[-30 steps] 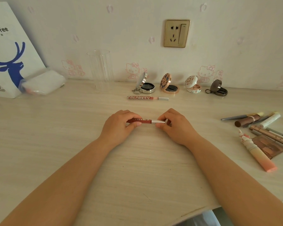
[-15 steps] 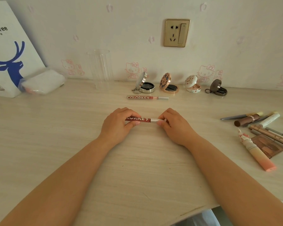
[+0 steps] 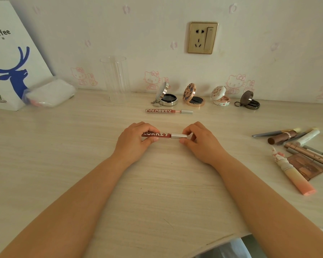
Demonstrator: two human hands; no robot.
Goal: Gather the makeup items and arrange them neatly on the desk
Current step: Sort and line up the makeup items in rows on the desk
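A dark red lip gloss tube (image 3: 163, 135) with a silver cap lies crosswise at the desk's middle, held at both ends. My left hand (image 3: 136, 141) pinches its red body, my right hand (image 3: 198, 141) pinches the silver cap end. A second, paler tube (image 3: 168, 111) lies parallel just behind it. Several open round compacts (image 3: 166, 95) stand in a row along the wall. A loose heap of pencils, brushes and tubes (image 3: 296, 138) lies at the right, with a peach tube (image 3: 295, 175) and a brown palette (image 3: 306, 167) nearer the front.
A clear plastic cylinder (image 3: 117, 79) stands at the back near the wall. At the far left are a white paper bag with a blue deer (image 3: 11, 58) and a white plastic packet (image 3: 48, 93). The desk's front edge (image 3: 222, 239) cuts diagonally at lower right.
Both hands have carried the dark red tube a little farther from me, towards the paler tube, and turned it so its lettering faces up.
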